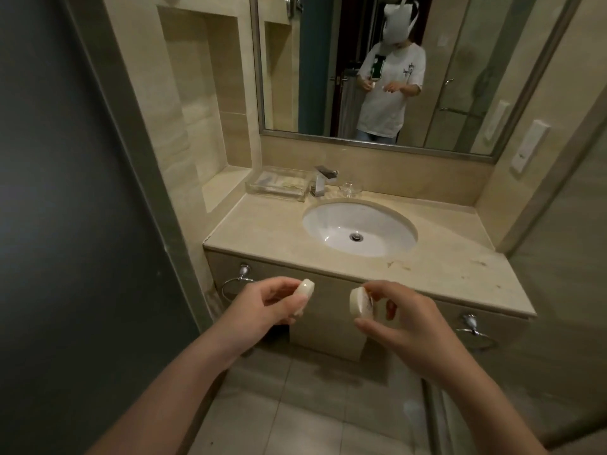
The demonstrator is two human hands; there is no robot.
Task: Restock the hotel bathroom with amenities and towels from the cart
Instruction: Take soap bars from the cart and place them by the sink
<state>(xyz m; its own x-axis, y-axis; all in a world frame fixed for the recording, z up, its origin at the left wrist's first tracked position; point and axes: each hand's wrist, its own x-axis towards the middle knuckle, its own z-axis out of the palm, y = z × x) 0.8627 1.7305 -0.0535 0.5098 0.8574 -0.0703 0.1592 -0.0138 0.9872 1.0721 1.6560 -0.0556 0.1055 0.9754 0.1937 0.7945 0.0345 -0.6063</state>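
Observation:
My left hand grips a small white soap bar upright between thumb and fingers, in front of the vanity. My right hand pinches a round cream soap in a printed wrapper, held on edge. The two hands are level and a short gap apart, below the counter's front edge. On the counter behind the sink stand a clear amenity tray with a few items inside and an empty glass soap dish.
A beige counter holds a white oval sink and a chrome faucet. Towel rings hang at the vanity front, left and right. A mirror reflects a person. A dark door stands at left, glass at right.

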